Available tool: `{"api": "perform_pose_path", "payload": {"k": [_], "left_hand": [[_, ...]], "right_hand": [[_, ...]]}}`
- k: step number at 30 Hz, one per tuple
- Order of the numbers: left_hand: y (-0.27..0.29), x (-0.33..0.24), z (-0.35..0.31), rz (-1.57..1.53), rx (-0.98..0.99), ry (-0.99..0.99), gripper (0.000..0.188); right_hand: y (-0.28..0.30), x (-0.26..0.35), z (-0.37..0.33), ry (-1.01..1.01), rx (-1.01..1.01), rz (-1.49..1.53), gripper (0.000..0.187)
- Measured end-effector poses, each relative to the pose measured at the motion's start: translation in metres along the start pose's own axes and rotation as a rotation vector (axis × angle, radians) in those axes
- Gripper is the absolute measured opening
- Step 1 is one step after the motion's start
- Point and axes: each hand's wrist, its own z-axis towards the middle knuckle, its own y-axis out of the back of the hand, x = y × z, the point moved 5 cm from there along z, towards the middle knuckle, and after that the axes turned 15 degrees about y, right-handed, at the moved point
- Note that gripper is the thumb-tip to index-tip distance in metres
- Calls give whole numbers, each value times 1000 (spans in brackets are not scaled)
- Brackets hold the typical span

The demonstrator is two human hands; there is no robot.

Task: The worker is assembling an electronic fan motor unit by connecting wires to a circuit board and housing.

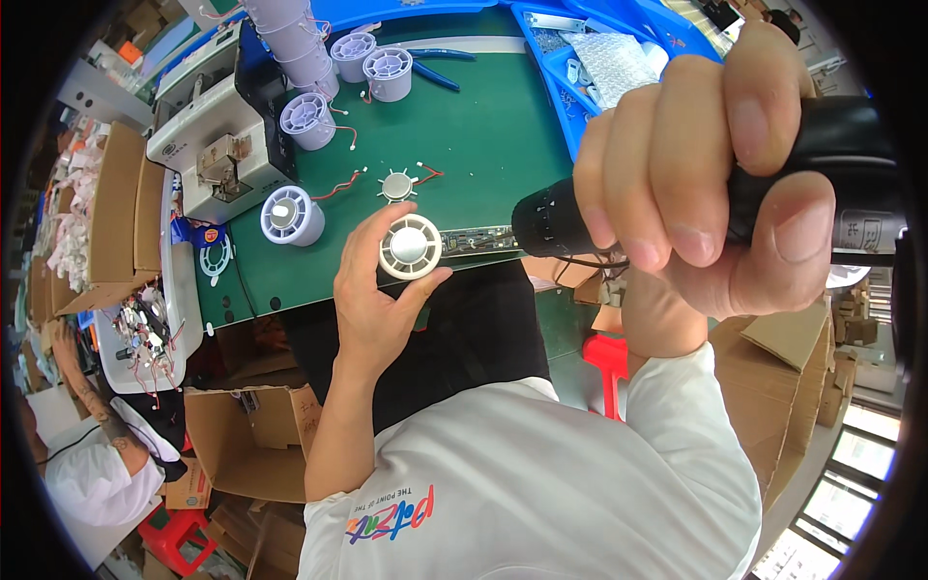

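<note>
My left hand (372, 290) grips a white round fan housing (410, 247) with radial spokes and a silver disc at its centre, thumb and fingers around its rim. Close to the camera, my right hand (696, 184) is wrapped around a black electric screwdriver (551, 217), whose collared nose points left toward the housing. Between the nose and the housing shows a narrow circuit board strip (476, 241); whether either touches it I cannot tell. Just beyond my left fingers lies a small silver motor (396, 186) with white prongs and a red lead.
Several lilac cylindrical housings (292, 217) with wires stand on the green mat (464, 126). Blue pliers (435, 75) lie behind them. A white and black machine (217, 135) stands left, a blue parts tray (556, 82) back right. Cardboard boxes (246, 454) sit below; another person (97, 464) is at left.
</note>
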Motion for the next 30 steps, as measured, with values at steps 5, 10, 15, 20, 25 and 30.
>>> {"api": "perform_pose_path", "payload": {"k": [5, 10, 15, 20, 25, 30], "left_hand": [[1, 1, 0, 12, 0, -8, 68], [0, -7, 0, 11, -40, -56, 67], [2, -41, -4, 295, -204, -331, 52], [-5, -60, 3, 318, -163, -416, 36], [-26, -80, 16, 369, -76, -592, 24], [-50, -113, 43, 516, 73, -490, 12]], "right_hand": [[-3, 8, 7, 27, 60, -125, 38], [3, 35, 9, 87, -4, -170, 39], [14, 59, 3, 166, -119, -187, 41], [21, 65, -5, 194, -144, -184, 42], [25, 84, -11, 224, -155, -213, 43], [21, 117, -20, 244, -168, -287, 44]]}}
